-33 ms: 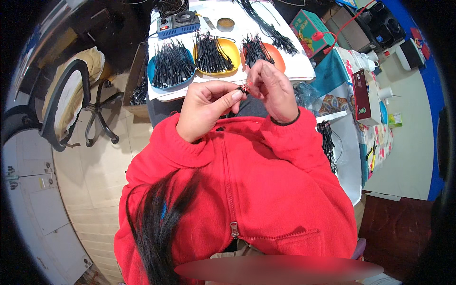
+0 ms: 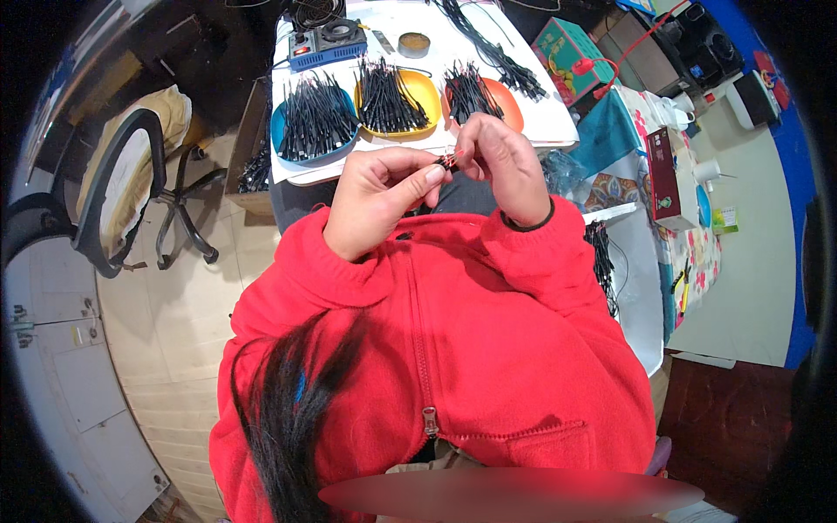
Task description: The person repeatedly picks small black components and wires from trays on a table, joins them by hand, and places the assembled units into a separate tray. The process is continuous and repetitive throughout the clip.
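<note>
Black cables, pinched by the left hand, could snap if the right hand, its grip unclear, tugs hard.

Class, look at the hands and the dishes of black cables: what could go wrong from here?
1. The thin reddish wires could bend or tangle, as the left hand pinches their dark cable piece close beside the right hand.
2. The orange dish lies just beyond the right hand; a knock might spill its black cables.
</note>
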